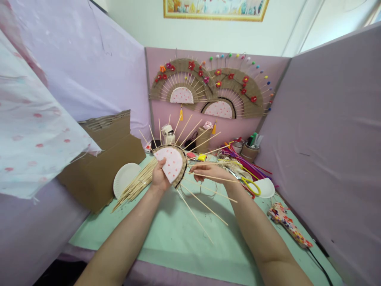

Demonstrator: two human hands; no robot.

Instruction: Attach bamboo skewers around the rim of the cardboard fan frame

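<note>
My left hand [161, 176] grips a half-round fan piece [170, 163] at its flat side, thumb on the front. The piece is faced with white cloth with pink dots and has a brown twine-like border edged in black. Thin wooden sticks [196, 138] spread outward from its curved edge. To the right of that edge is my right hand [210, 171], its fingers bent together among the sticks. What they pinch is too small to make out. A thin strand of twine [214, 192] loops below this hand.
A bundle of sticks [135, 184] and a white paper plate [124, 174] lie left. Yellow-handled scissors [249, 185], pipe cleaners [238, 159] and a glue gun [287, 223] with a cord lie right. Two decorated fans [190, 67] hang on the back panel. Cardboard [98, 167] leans left.
</note>
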